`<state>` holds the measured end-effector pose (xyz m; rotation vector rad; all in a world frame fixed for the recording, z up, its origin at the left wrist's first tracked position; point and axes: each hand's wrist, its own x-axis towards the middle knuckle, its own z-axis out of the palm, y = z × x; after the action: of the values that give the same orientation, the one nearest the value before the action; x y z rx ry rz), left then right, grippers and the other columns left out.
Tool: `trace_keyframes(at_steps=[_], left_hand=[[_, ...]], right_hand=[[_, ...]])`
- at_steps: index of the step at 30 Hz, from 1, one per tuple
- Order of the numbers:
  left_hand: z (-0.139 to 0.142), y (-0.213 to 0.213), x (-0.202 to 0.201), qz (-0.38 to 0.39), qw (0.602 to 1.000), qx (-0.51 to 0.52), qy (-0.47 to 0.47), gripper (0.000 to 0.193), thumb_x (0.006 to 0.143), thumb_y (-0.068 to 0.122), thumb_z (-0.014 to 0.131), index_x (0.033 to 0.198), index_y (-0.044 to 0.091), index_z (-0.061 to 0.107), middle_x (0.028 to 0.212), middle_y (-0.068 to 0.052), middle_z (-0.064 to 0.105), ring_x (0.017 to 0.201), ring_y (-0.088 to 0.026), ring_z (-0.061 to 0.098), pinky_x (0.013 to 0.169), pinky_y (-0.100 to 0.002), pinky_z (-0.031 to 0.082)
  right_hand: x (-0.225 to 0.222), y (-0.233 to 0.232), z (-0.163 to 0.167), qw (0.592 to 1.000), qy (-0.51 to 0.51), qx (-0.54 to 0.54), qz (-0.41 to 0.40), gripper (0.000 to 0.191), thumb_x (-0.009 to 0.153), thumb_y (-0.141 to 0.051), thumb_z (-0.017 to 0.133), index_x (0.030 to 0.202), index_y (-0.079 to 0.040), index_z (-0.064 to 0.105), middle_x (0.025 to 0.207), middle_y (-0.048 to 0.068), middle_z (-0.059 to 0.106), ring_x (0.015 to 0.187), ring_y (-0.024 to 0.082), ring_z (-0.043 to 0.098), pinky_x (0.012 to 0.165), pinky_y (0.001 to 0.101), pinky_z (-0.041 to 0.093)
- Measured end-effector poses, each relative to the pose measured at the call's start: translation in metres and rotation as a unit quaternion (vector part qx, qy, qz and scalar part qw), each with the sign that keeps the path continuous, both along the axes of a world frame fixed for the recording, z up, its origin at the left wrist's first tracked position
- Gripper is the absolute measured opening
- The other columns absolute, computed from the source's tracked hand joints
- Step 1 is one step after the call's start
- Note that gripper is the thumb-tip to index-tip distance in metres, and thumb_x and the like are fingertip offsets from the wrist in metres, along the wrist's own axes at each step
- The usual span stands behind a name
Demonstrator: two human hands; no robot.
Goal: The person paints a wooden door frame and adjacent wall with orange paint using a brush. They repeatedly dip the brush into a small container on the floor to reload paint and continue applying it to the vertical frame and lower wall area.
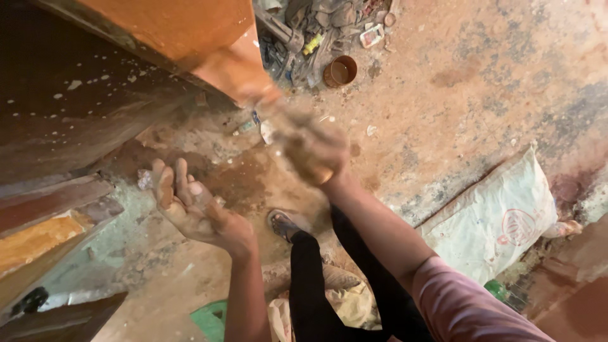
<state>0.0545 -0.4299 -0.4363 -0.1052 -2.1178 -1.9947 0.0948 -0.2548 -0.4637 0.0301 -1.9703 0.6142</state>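
My left hand (pixel 193 212) is held out palm up with the fingers spread. They are smeared with brown paste, and a small pale dab sits on them. My right hand (pixel 310 149) is blurred with motion, just below the lower corner of an orange-brown wooden piece (pixel 209 38) that juts in from the top left. The blur hides whether it grips anything. A dark brown wooden panel (pixel 69 95) with pale specks fills the left side, beside my left hand.
A stained concrete floor (pixel 468 88) lies below. A brown cup (pixel 341 69) stands by a pile of scraps (pixel 310 28) at the top. A white sack (pixel 500 221) lies at the right. My sandalled foot (pixel 285 225) and a green stool (pixel 212 316) are underneath.
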Motion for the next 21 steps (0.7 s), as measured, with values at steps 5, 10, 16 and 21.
trace_keyframes(at_steps=[5,10,16,21], left_hand=[[0.001,0.001,0.003,-0.033,0.999,0.013,-0.004,0.042,0.115,0.025,0.057,0.146,-0.001,0.047,0.16,-0.016,0.043,0.138,-0.031,0.056,0.12,-0.041,0.046],[-0.011,0.005,0.001,-0.011,1.0,0.011,0.006,0.036,0.115,0.024,0.055,0.141,-0.001,0.051,0.157,-0.017,0.046,0.14,-0.032,0.058,0.12,-0.042,0.051],[-0.021,0.007,-0.003,0.009,1.0,0.0,0.021,0.037,0.115,0.025,0.055,0.14,-0.003,0.053,0.157,-0.018,0.049,0.137,-0.031,0.057,0.118,-0.041,0.053],[-0.022,0.007,0.006,-0.036,0.999,0.036,-0.009,0.044,0.111,0.028,0.06,0.14,-0.003,0.051,0.156,-0.016,0.045,0.138,-0.032,0.058,0.114,-0.04,0.051]], right_hand=[[0.004,0.015,0.015,0.977,-0.062,-0.176,-0.104,0.007,0.092,0.004,0.074,0.099,0.002,0.073,0.126,0.021,0.068,0.103,0.026,0.075,0.078,0.0358,0.062],[-0.017,-0.028,0.0,0.966,-0.004,-0.252,0.06,0.019,0.099,0.005,0.072,0.087,-0.005,0.06,0.123,0.012,0.073,0.097,0.018,0.076,0.062,0.0197,0.064],[0.004,-0.044,-0.006,0.974,-0.14,-0.155,0.092,0.016,0.09,-0.009,0.077,0.104,-0.014,0.074,0.123,0.008,0.071,0.098,0.027,0.071,0.079,0.0384,0.062],[-0.006,0.017,-0.011,0.963,-0.016,-0.267,-0.002,0.011,0.099,-0.001,0.072,0.108,-0.007,0.075,0.132,0.014,0.068,0.124,0.028,0.068,0.099,0.0323,0.06]])
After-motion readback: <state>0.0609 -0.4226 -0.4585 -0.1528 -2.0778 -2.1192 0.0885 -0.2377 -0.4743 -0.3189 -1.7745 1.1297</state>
